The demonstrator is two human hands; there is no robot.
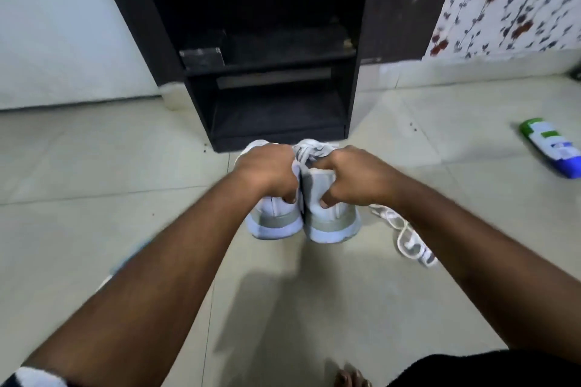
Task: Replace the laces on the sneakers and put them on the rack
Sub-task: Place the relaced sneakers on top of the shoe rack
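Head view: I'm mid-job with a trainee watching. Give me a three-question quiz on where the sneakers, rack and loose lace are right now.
1. True or false: the pair of white-and-grey sneakers already sits on a shelf of the dark wooden rack.
2. Which hand grips the sneaker nearer the loose white lace on the tiled floor? A) left hand B) right hand
3. Fill in: the green, white and blue bottle lies on the floor to the ___ of the rack.

Key: 1 false, both hands hold the pair in front of the rack; 2 B; 3 right.
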